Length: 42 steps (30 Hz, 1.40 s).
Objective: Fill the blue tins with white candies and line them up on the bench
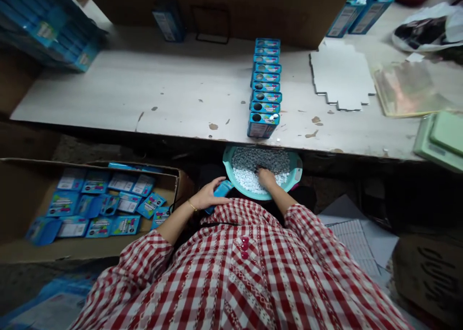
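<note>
Left hand (pixel 211 195) grips a light, flexible blue packet (pixel 223 190), best held by its edges; right hand (pixel 266 178) sits among loose white pellets (pixel 246 168) in a teal basin (pixel 297 168), grip state indeterminate.

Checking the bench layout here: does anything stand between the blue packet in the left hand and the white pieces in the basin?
Only the teal rim of the basin does. The blue packet, held in the left hand, sits at that rim, and the small white pieces lie just inside it. Nothing else visibly intervenes.
</note>
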Each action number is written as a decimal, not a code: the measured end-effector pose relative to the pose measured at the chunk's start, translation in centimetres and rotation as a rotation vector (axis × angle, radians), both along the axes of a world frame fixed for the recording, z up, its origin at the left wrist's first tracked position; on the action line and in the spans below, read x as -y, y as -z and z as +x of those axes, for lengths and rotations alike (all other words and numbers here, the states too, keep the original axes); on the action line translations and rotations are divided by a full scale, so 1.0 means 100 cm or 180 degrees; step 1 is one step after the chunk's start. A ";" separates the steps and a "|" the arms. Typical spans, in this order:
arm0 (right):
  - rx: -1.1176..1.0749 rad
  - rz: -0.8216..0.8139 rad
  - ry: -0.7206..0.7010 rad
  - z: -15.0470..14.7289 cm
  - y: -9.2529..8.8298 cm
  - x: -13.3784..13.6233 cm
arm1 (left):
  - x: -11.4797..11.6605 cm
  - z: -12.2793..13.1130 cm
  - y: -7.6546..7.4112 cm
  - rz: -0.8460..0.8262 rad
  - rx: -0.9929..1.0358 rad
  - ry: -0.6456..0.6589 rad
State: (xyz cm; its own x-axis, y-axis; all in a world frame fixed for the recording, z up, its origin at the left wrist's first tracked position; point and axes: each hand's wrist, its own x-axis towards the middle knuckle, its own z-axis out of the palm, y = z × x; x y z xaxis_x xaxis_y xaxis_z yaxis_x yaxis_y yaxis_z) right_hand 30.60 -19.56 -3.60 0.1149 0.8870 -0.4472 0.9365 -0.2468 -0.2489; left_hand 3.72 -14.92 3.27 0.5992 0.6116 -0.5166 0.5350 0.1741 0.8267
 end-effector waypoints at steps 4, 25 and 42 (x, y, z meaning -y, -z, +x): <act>-0.0470 0.0122 0.0322 -0.008 0.020 -0.015 | -0.011 -0.003 -0.002 -0.0997 0.0896 -0.1018; 0.0274 0.0211 -0.0391 0.040 -0.163 0.005 | -0.041 0.117 0.038 0.2071 0.0701 0.0226; 0.1419 0.0041 -0.0195 0.068 -0.121 0.020 | -0.054 0.121 0.065 0.1279 -0.0120 -0.0723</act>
